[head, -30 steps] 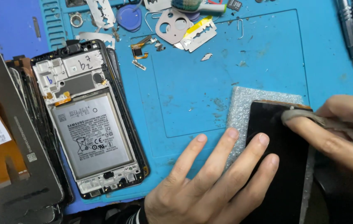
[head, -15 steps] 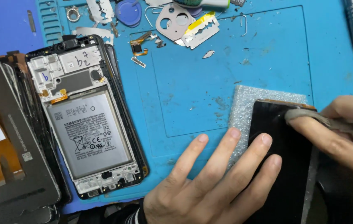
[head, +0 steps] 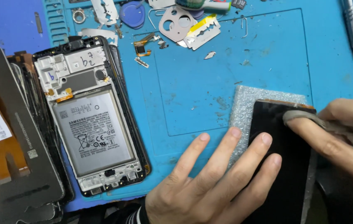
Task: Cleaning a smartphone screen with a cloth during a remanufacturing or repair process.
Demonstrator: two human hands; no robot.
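a: head view. what's different from half a second back?

b: very little. the opened phone (head: 91, 120) with its battery (head: 95, 139) showing sits a touch further right in the picture, which reads as the head turning, not the phone moving. both hands keep their places on the dark screen panel (head: 282, 161).

a: so what does that mean for the work?

b: my judgement: the wiping of the panel is going on, unfinished, with slow small strokes.

a: and the hands?

b: the left hand (head: 214, 182) lies flat and released, fingers spread; two fingertips press the panel's left edge, the others rest on the grey foam pad (head: 247, 108) and the blue mat (head: 209, 74) just left of the panel. the right hand (head: 342, 132) is grasping a grey cloth (head: 305, 118), finger pressing it onto the panel's upper right corner.

a: where is the panel?

b: on the foam pad, between the two hands, touching both. the phone is well left of the panel; a razor blade (head: 201, 33) and a blue pick (head: 133, 12) lie above and left of it, apart.
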